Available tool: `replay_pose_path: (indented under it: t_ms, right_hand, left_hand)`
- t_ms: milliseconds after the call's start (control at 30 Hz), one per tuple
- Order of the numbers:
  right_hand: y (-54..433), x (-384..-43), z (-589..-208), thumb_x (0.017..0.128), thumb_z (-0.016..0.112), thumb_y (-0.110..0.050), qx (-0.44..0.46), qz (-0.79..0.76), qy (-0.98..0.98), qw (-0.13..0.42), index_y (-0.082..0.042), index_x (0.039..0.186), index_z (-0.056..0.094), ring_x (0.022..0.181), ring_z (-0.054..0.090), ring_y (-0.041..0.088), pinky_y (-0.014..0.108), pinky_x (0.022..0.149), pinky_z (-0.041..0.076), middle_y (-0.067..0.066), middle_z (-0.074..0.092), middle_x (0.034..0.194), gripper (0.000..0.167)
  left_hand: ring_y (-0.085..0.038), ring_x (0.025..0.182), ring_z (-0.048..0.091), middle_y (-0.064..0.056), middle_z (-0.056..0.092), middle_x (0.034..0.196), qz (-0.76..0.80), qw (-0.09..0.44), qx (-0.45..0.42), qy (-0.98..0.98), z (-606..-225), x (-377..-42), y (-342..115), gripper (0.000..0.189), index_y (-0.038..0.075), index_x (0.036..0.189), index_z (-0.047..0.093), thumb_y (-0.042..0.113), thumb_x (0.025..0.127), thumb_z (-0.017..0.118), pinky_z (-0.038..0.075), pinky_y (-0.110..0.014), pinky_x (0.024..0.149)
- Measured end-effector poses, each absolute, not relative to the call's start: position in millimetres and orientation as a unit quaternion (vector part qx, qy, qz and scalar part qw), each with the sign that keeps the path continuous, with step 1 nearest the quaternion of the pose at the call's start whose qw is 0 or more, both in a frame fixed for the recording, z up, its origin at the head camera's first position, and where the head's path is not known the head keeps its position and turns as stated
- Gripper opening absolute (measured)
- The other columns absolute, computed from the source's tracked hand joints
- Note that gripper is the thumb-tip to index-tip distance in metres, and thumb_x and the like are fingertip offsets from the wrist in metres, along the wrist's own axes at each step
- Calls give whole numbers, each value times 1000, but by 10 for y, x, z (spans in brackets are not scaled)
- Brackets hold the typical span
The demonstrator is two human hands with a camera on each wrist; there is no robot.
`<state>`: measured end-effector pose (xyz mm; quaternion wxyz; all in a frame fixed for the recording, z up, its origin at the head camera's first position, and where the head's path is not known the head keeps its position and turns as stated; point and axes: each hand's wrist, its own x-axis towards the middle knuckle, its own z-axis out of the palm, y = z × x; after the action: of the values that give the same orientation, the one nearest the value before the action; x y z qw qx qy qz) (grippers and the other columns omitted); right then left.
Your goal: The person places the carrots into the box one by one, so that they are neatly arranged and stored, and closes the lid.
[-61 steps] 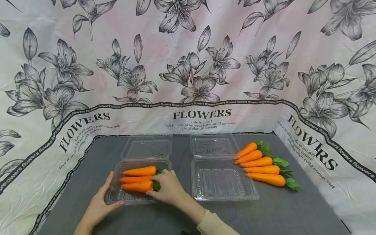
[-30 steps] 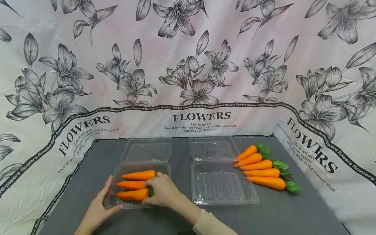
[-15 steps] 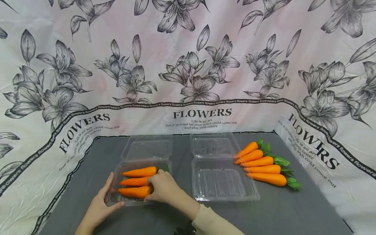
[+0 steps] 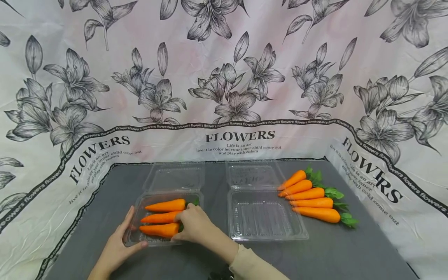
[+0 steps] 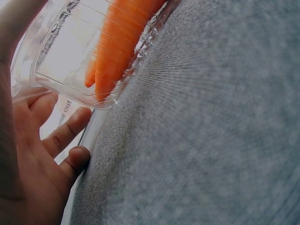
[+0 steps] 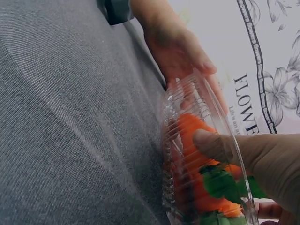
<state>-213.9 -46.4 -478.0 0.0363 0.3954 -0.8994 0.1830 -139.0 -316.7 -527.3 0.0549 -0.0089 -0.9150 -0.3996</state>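
Observation:
On the left, a clear plastic clamshell box (image 4: pixel 134 237) lies with its lid folded back and three orange carrots in its base. The back carrot (image 4: pixel 165 205), middle carrot (image 4: pixel 159 217) and front carrot (image 4: pixel 159 230) point left, green leaves to the right. Over the leafy ends, my right hand (image 4: pixel 197 225) pinches the front carrot; its thumb (image 6: pixel 211 145) lies against the carrot in the right wrist view. Its fingertips are partly hidden. Spread around the box's left front corner, my left hand (image 4: pixel 117 245) has thumb and fingers apart, steadying the box wall with relaxed fingers.
A second clear clamshell box (image 4: pixel 267 238) stands lid-open to the right, nothing in it. Beside it, several carrots (image 4: pixel 309 203) lie in a row on the grey tabletop (image 4: pixel 350 252), some tips overlapping that box's edge. Flower-printed cloth (image 4: pixel 241 136) encloses the back and sides.
My right hand has shifted slightly left, and the front carrot has slid a little left in the box with it. The left hand has stayed at the box corner.

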Motion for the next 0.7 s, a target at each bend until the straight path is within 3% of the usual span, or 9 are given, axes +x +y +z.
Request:
replay_pose_path:
  t_ms: [233, 467, 700]
  right_hand:
    - [-423, -2150, -4773, 77, 96, -46, 390, 192, -900, 23, -24, 125, 80, 96, 64, 9, 29, 94, 51, -7, 76, 124, 55]
    - [-366, -2078, -4727, 78, 94, -50, 367, 185, -911, 1, -23, 112, 85, 78, 45, 4, 20, 75, 42, -15, 78, 101, 45]
    - [-211, -2077, -4561, 80, 93, -47, 358, 231, -904, -13, -19, 119, 83, 83, 47, 4, 17, 71, 43, -12, 79, 109, 49]
  left_hand:
    - [-10, 102, 52, -13, 62, 124, -386, 49, 2, -921, -5269, -1410, -3161, 118, 26, 173, 13, 35, 85, 91, 40, -29, 75]
    - [-11, 82, 39, -9, 57, 116, -403, 12, 16, -915, -5316, -1380, -3177, 115, 28, 173, 9, 36, 89, 87, 34, -29, 66]
    - [-9, 81, 38, -8, 55, 112, -403, 31, 6, -915, -5306, -1418, -3190, 116, 26, 173, 11, 34, 87, 89, 34, -28, 66]
